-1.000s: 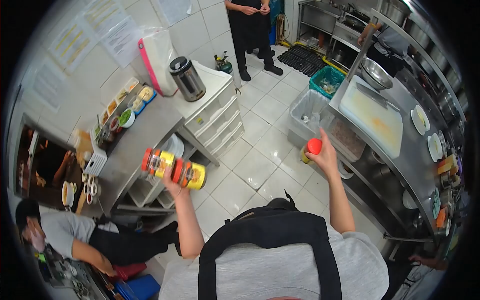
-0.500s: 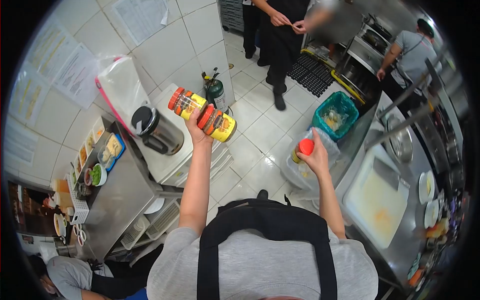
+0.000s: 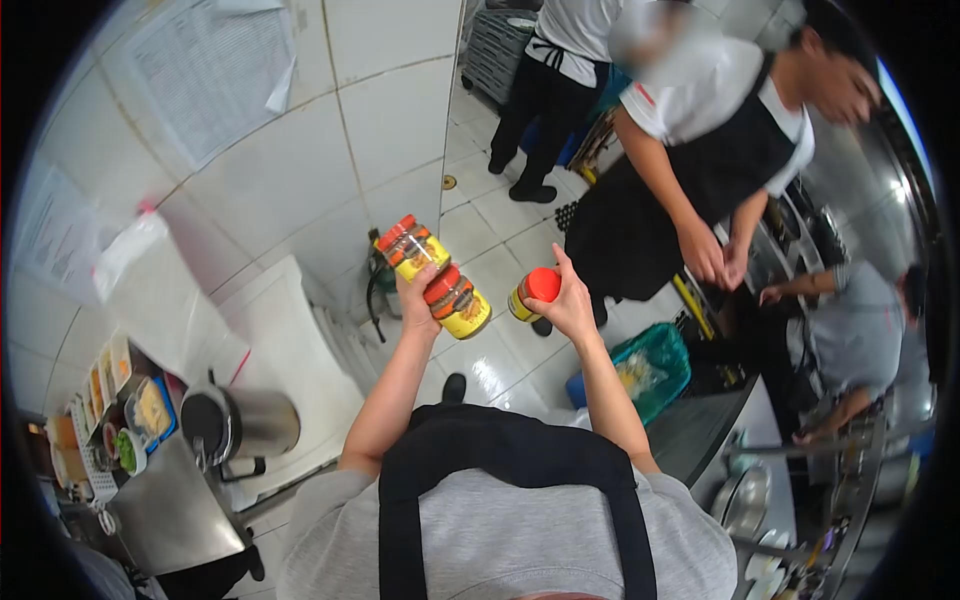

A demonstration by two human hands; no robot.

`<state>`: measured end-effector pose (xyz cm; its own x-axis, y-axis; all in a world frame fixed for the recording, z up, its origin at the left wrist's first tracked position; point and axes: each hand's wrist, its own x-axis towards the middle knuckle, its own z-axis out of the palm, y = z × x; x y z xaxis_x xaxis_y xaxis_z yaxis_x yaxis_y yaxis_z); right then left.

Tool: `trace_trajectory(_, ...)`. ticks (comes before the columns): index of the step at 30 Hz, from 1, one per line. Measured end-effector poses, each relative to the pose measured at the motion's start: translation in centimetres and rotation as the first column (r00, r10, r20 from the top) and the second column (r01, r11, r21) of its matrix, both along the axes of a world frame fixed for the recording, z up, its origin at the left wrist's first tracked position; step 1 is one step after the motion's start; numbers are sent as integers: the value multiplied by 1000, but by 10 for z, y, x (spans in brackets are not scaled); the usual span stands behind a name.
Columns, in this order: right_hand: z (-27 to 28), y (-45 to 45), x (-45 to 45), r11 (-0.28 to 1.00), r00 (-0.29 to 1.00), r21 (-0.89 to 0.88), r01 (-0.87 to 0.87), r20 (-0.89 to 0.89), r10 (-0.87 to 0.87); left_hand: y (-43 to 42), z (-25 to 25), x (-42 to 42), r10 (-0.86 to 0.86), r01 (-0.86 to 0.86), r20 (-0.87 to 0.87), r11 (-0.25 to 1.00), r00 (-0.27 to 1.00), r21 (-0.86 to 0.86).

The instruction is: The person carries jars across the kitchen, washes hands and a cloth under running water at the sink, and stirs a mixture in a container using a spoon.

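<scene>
Two jars with red lids and yellow labels, an upper jar [image 3: 413,247] and a lower jar [image 3: 461,306], are gripped together by my left hand [image 3: 420,300]. They are tilted and lie against each other. A third jar [image 3: 535,292], its red lid facing up toward me, sits in the grip of my right hand [image 3: 572,305], with the index finger stretched out past the lid. Both hands are held out in front of me above the tiled floor, with a gap between them.
A co-worker in a black apron [image 3: 690,180] stands close at front right. A green-lined bin [image 3: 655,370] is below my right arm. A metal jug [image 3: 240,425] stands at left on a white surface [image 3: 285,340]. Beyond is a fire extinguisher [image 3: 382,285]. Steel shelving [image 3: 850,490] is at right.
My view has shifted forward along the aisle. My right hand with its jar has come nearer to my left. The co-worker in the apron is now much closer.
</scene>
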<state>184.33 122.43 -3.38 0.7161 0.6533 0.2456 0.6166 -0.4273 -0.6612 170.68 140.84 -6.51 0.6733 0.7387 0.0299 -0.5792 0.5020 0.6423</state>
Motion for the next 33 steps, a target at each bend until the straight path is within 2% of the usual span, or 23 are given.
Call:
trace_trajectory(4, 22, 36, 106, 997, 998, -57, 54, -9, -55, 29, 15, 122, -101, 102, -19, 995, 995, 19)
trace_trajectory(8, 8, 67, 220, 993, 991, 38, 114, 71, -116, 62, 25, 247, -174, 174, -2, 984, 985, 35)
trace_trajectory(11, -2, 101, 295, 991, 986, 2, 135, 104, -134, 99, 22, 331, -201, 201, 32, 980, 979, 3)
trace_trajectory(12, -4, 94, 332, 991, 992, -24, 129, 9, -129, 91, 27, 368, -184, 183, 36, 983, 982, 19)
trace_trajectory(14, -14, 130, 376, 993, 995, -64, 99, 16, -98, 123, 35, 408, -185, 186, 46, 982, 982, -14)
trace_trajectory(17, -16, 196, 449, 996, 1000, -83, 26, 3, -26, 181, 27, 467, -126, 126, 12, 992, 992, -14)
trace_trajectory(19, -8, 223, 503, 992, 997, -100, -83, -18, 81, 201, 33, 514, -70, 70, 3, 998, 998, 2)
trace_trajectory(23, 1, 323, 568, 971, 975, -122, -208, 58, 216, 276, 24, 555, 95, -93, 21, 994, 995, -64)
trace_trajectory(25, -4, 375, 599, 948, 951, -103, -302, 37, 307, 313, 23, 565, 147, -139, 54, 981, 988, -135)
trace_trajectory(27, -14, 422, 627, 927, 918, -2, -376, 134, 373, 346, 22, 575, 291, -288, 19, 952, 956, -99)
trace_trajectory(29, -10, 472, 652, 912, 904, -35, -409, 121, 411, 385, 16, 585, 369, -364, 36, 927, 929, -92)
trace_trajectory(31, -13, 524, 673, 870, 874, -89, -486, -40, 484, 426, 10, 593, 400, -398, 0, 912, 916, -94)
trace_trajectory(33, -19, 574, 692, 872, 876, -83, -482, -44, 480, 482, -15, 602, 441, -440, 5, 896, 897, -65)
